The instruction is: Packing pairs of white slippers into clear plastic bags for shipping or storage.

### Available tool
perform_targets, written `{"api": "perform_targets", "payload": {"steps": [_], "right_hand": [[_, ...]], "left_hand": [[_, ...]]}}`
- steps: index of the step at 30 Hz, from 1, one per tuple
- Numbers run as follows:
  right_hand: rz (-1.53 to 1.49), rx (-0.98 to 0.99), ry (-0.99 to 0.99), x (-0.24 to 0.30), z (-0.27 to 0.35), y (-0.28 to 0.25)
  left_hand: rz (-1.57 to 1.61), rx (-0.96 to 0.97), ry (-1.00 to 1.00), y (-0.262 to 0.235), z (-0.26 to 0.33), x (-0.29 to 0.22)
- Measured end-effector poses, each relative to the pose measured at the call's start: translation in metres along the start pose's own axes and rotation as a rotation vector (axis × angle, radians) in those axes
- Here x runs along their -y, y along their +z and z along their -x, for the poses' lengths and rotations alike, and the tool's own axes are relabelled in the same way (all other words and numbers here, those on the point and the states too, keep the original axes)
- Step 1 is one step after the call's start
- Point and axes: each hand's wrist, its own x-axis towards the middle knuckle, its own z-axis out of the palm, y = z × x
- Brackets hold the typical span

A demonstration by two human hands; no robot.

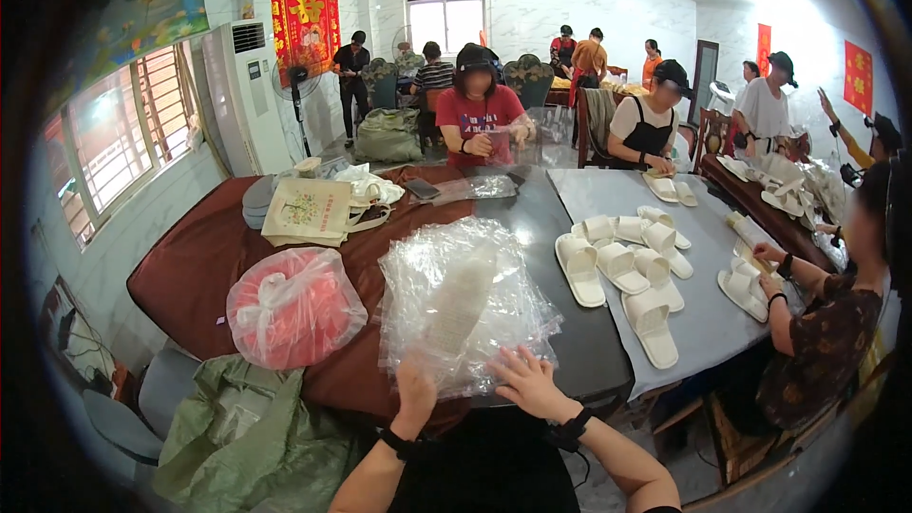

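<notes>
A stack of clear plastic bags lies at the table's near edge in front of me. On top is a bag with a pale insert showing through it, probably a slipper or printed sheet. My left hand is at the stack's near left corner, fingers drawn together on the edge of a bag; their tips are partly hidden. My right hand rests flat on the near right part of the stack, fingers spread, holding nothing.
A pink bundle in a tied clear bag and a cream tote bag stand left. White slippers lie right. A green sack sits below. Opposite, a person in red handles clear plastic; another person at right touches slippers.
</notes>
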Motion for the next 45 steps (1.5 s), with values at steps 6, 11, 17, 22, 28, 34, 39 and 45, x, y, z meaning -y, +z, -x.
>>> {"api": "perform_targets", "payload": {"steps": [6, 11, 17, 22, 28, 34, 39, 45], "right_hand": [[0.079, 0.049, 0.05, -0.018, -0.011, 0.016], [0.049, -0.048, 0.04, -0.014, -0.014, 0.007], [-0.069, -0.24, 0.045, -0.014, -0.002, 0.0], [-0.071, -0.281, 0.085, -0.016, -0.001, 0.003], [-0.104, -0.329, 0.12, -0.022, -0.003, 0.01], [-0.031, -0.311, 0.086, -0.029, -0.005, 0.015], [-0.008, -0.355, 0.077, -0.026, -0.004, 0.02], [0.148, -0.346, 0.077, -0.012, 0.0, -0.003]], "left_hand": [[0.588, -0.208, -0.339, -0.041, -0.002, -0.019], [0.654, -0.23, -0.424, -0.082, 0.013, -0.062], [0.68, -0.296, -0.459, -0.139, 0.048, -0.087], [0.563, -0.459, -0.405, -0.183, 0.076, -0.105], [0.228, -0.672, -0.345, -0.242, 0.105, -0.149], [0.081, -0.805, -0.152, -0.284, 0.119, -0.175], [-0.261, -0.897, -0.119, -0.324, 0.139, -0.174], [-0.319, -0.778, -0.263, -0.342, 0.159, -0.136]]}}
